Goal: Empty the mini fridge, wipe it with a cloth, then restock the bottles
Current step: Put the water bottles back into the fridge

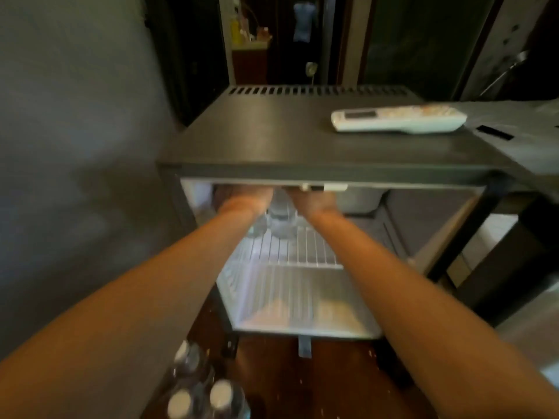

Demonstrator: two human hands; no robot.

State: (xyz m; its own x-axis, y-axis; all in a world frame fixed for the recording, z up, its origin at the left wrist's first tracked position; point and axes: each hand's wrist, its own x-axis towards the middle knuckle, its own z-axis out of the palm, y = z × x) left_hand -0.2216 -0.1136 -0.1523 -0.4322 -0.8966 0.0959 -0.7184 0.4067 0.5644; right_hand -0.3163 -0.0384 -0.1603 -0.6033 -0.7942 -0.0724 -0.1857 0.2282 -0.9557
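The dark grey mini fridge [272,140] stands open in front of me, and both my arms reach into its upper part. My left hand [242,198] and my right hand [314,200] sit just under the top edge, which hides the fingers. A clear bottle [279,220] stands on the white wire shelf [302,252] between the two wrists, close to both. Whether either hand grips it cannot be seen. Several clear bottles with white caps [196,388] stand on the floor at the lower left, under my left forearm.
A white remote control [396,119] lies on the fridge top at the right. The open fridge door [429,225] stands to the right. A grey wall is close on the left. The floor [332,373] is dark wood.
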